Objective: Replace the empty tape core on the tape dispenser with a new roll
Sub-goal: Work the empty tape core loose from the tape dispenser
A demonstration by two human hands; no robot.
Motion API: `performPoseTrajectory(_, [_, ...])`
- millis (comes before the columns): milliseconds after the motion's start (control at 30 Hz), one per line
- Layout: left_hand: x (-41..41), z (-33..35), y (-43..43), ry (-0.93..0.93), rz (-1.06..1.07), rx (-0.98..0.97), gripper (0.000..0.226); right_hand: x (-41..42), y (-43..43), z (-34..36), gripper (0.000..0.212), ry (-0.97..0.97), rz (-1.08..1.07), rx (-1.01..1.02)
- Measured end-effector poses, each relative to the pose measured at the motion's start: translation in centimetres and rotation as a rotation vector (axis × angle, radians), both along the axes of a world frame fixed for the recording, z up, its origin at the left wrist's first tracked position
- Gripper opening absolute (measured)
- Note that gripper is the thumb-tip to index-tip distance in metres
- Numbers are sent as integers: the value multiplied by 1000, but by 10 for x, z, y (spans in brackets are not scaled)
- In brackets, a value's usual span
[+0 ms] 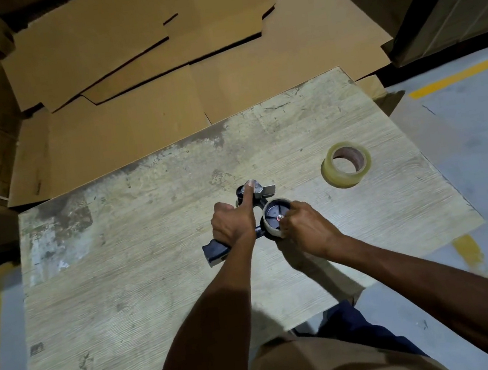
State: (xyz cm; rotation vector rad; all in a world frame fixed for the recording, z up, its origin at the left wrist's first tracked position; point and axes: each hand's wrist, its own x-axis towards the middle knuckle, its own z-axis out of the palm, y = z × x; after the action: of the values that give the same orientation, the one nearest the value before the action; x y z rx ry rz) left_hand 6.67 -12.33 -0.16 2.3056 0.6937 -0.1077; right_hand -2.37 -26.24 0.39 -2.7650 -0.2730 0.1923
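2 grips [230,222] [306,226] clasp dispenser [214,251] and core [271,234].

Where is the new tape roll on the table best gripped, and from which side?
Probably from above: thumb in the open hole, fingers over the outer wall of the new tape roll. It lies flat on the table, hole up, nothing touching it. The right hand, at the empty core, is nearer.
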Motion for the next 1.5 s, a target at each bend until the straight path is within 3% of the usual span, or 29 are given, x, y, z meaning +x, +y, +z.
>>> performPoseTrajectory(100, [-1,0,0,15,-26,10,85,1,-10,2,18,3,-208,160])
performPoseTrajectory(233, [-1,0,1,25,-43,16,86,14,-18,10,3,-136,-386,226])
performPoseTrajectory(367, [-2,0,1,28,-66,33,89,39,-14,19,20,10,-319,160])
performPoseTrajectory(500, [0,1,1,47,-79,46,90,57,-3,26,13,119,-223,62])
performPoseTrajectory(567, [1,0,0,49,-76,52,91,59,-3,25,8,122,-198,22])
performPoseTrajectory(700, [0,0,-2,43,-49,51,91,51,-6,6,42,65,-136,-17])
performPoseTrajectory(867, [-1,2,-4,21,-15,36,87,43,-9,-6,54,-38,-110,-41])
performPoseTrajectory(1133, [-1,1,-5,-7,-12,35,86,34,-7,-14,47,-176,-127,-54])
performPoseTrajectory(1300, [-1,1,-3,8,-49,33,85,33,-18,-10,31,-181,-210,114])
performPoseTrajectory(1400, [0,1,-2,21,-83,46,85,14,-24,-2,23,-278,-314,233])
performPoseTrajectory(1467, [0,0,-1,28,-100,53,86,-5,-15,4,5,-290,-256,258])
performPoseTrajectory(1500, [0,-1,-1,29,-106,57,86,-14,-7,5,11,-267,-215,248])
